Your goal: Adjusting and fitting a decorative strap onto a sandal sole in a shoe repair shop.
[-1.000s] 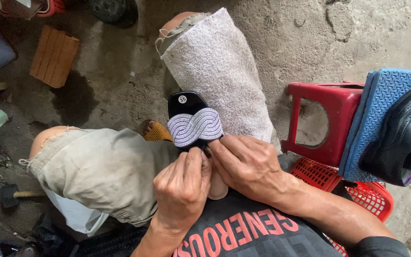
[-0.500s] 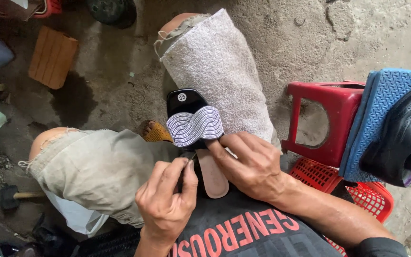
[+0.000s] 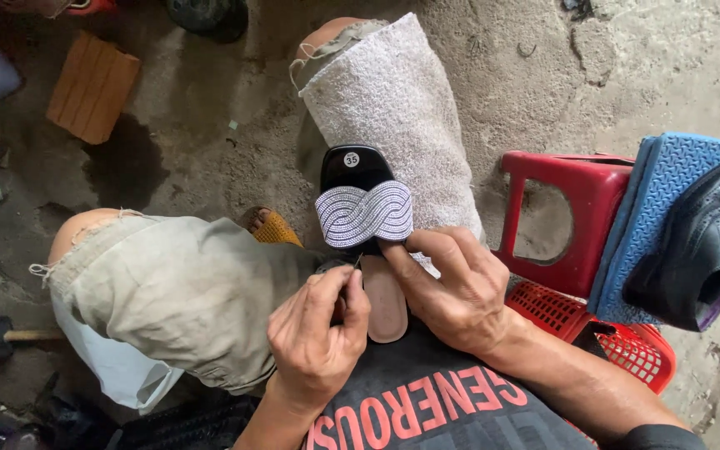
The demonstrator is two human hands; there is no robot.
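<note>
A black sandal with a silver knotted strap and a tan insole lies between my knees, its toe resting on a grey towel over my right thigh. My right hand grips the sandal at the strap's near edge, thumb and fingers pinched on it. My left hand is closed at the sandal's left side, fingertips pinched together near the strap as if on something thin; what it pinches is too small to make out.
A red plastic stool stands at my right, with a blue mat and a black leather shoe on it. A red basket sits below. A wooden block and a hammer lie on the concrete floor.
My left hand pulled back toward my body from the sandal, then came forward again to its left edge. My right hand and the sandal stayed in place.
</note>
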